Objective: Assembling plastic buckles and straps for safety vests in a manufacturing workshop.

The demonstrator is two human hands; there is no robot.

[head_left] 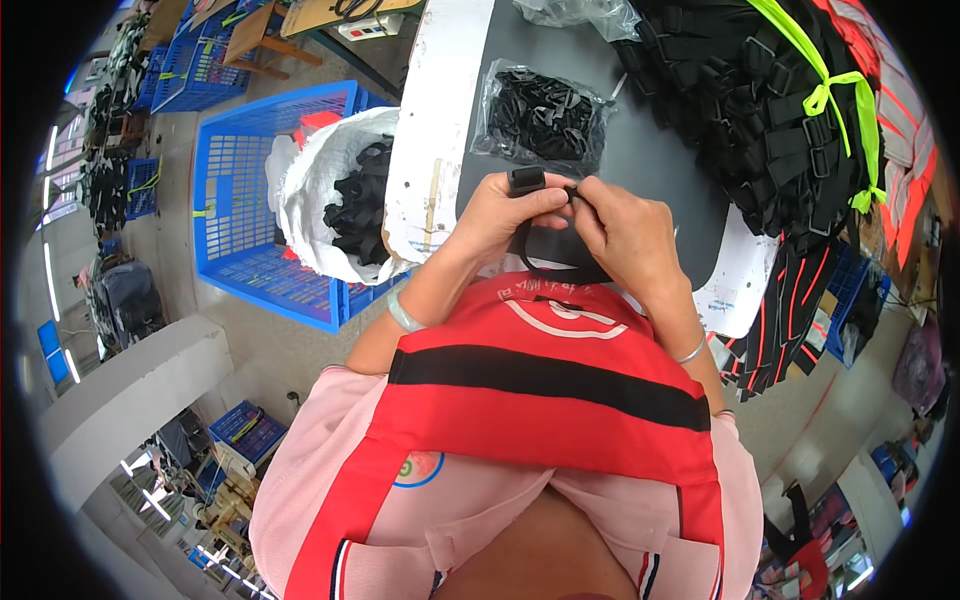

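A black webbing strap (527,181) is held between my two hands, above the near part of the dark table mat. My left hand (497,215) is closed round it, with a folded end standing up past the fingers. The fingers of my right hand (630,228) pinch a small black piece (571,193) at the strap, close to my left thumb; its exact kind is partly hidden by the fingertips. A loop of strap hangs below, in front of my red apron. Just beyond my hands lies a clear plastic bag (545,115) full of small black plastic parts.
Black straps with buckles (760,120) are heaped at the right, tied with a neon yellow ribbon (818,98). Left of the white table (415,190) stands a blue crate (225,190) with a white sack (305,200) of black items. Another clear bag (580,14) lies at the far edge.
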